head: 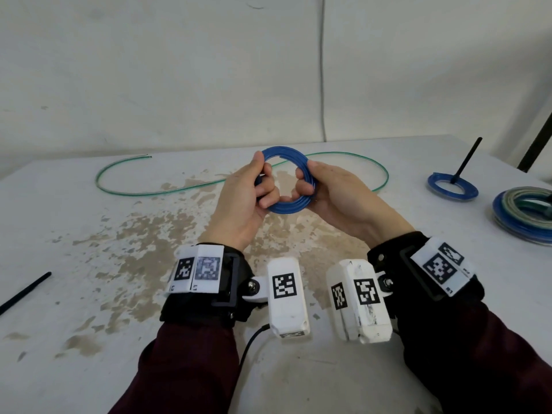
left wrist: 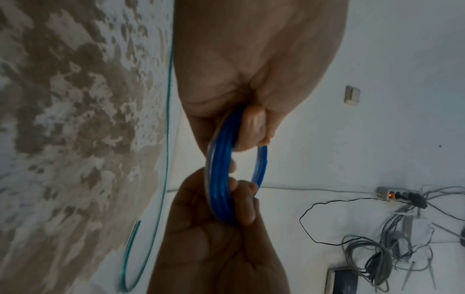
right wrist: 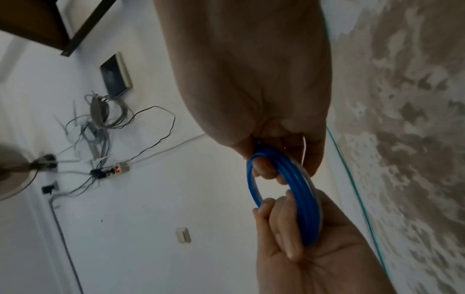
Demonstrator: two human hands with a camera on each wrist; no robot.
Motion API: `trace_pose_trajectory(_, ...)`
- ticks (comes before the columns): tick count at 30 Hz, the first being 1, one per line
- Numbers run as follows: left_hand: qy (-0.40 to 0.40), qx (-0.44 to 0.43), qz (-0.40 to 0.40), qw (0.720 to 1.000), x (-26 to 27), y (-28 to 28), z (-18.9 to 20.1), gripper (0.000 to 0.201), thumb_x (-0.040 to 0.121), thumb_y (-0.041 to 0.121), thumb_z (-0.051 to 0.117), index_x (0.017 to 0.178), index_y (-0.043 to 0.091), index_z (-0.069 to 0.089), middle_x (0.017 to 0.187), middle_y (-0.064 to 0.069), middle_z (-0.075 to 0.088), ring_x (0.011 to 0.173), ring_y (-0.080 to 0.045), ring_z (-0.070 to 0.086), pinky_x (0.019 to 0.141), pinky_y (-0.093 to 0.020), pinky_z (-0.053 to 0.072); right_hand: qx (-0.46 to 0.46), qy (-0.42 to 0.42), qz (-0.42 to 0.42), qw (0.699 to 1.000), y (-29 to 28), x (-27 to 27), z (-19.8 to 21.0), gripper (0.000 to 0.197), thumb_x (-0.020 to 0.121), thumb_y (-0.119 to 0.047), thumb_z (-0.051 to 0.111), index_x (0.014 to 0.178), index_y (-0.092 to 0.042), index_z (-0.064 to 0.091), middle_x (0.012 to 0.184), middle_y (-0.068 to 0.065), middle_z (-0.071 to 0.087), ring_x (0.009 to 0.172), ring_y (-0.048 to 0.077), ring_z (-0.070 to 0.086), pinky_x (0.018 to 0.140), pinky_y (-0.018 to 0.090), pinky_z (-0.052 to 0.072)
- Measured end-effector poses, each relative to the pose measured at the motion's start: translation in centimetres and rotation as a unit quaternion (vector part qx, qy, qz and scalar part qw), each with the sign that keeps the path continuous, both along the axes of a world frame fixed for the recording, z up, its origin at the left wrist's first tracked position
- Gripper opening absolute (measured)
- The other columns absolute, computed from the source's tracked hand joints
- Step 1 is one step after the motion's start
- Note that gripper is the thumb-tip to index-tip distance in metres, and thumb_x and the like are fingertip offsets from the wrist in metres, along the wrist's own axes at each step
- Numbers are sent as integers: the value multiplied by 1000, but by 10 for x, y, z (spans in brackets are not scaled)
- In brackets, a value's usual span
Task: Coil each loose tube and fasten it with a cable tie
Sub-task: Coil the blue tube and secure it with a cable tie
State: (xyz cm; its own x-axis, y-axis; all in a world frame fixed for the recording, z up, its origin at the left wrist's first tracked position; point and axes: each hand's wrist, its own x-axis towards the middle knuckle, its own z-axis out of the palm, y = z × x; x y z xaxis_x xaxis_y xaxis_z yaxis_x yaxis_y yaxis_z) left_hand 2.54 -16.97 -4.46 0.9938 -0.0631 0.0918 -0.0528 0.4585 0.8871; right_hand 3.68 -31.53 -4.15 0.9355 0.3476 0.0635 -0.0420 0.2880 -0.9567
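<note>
Above stained table, both hands grip glossy blue tube coil

Dark maroon sleeves on both forearms. Black straps around each wrist, with black plastic buckle frames. On the left wrist strap, a white block with two black-and-white square markers. On the right wrist strap, a similar white block with square markers. White box-shaped camera housings bolted inside each wrist by silver screws, each bearing printed square markers. Thin black cable trailing from the left housing. Bare hands.
</note>
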Motion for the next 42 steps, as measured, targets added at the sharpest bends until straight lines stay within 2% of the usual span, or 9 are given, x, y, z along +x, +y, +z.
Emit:
trace_pose_trajectory(4,-3,19,-15,1000,-1,-4,-1,38,104,30,35,71,13,45,48,5,28,40,-12,32,58,-27,52,-38,-5,-70,997,5,3,1,37,104,-20,28,76,-9,48,48,-4,39,58,18,43,65,26,42)
trace_pose_trajectory(11,31,15,10,999,-4,6,1,38,102,31,39,70,13,47,47,5,35,42,-13,42,68,-30,48,-76,-35,-81,993,16,-7,0,37,105,-24,27,77,-11,48,50,-7,39,57,15,42,72,29,41)
trace_pose_trajectory(15,47,177,67,981,-22,30,3,43,103,34,36,80,11,64,62,0,59,63,-19,62,74,-33,46,-29,7,-66,997,25,-11,-4,37,106,-24,27,76,-10,44,49,-6,35,54,15,35,64,26,38)
trace_pose_trajectory(20,61,419,216,880,-75,136,27,23,97,18,49,94,3,67,75,-6,62,64,-18,62,61,-21,45,14,64,14,998,75,-21,-5,37,105,-25,26,76,-10,43,45,-6,34,51,16,38,61,26,42)
trace_pose_trajectory(23,146,588,250,755,-100,203,31,20,92,13,58,96,-1,70,86,-14,69,82,-26,66,79,-32,50,24,95,64,993,114,-37,-5,37,106,-26,27,77,-10,44,45,-5,34,51,15,37,63,27,40)
trace_pose_trajectory(27,292,720,174,606,-115,246,26,30,84,17,70,108,-1,65,106,-18,68,100,-32,64,91,-40,52,43,139,115,983,164,-59,-4,37,106,-25,28,76,-10,44,43,-4,34,50,16,35,60,26,39)
trace_pose_trajectory(36,322,746,138,566,-110,279,3,25,70,20,81,65,9,60,73,-10,67,85,-30,69,76,-34,56,46,198,145,968,197,-80,-7,38,105,-26,30,74,-10,45,44,-3,33,54,17,36,60,26,41)
trace_pose_trajectory(38,316,762,154,544,-112,274,2,28,75,19,78,62,10,55,66,-4,58,83,-26,67,71,-29,51,41,202,139,969,194,-78,-8,37,105,-26,32,75,-9,46,45,-3,34,53,16,37,61,26,43)
trace_pose_trajectory(42,326,752,168,549,-112,271,6,32,72,17,81,62,10,51,65,-4,54,78,-27,64,69,-31,49,37,194,140,970,190,-74,-10,36,105,-26,32,76,-9,47,46,-3,34,51,16,39,60,27,44)
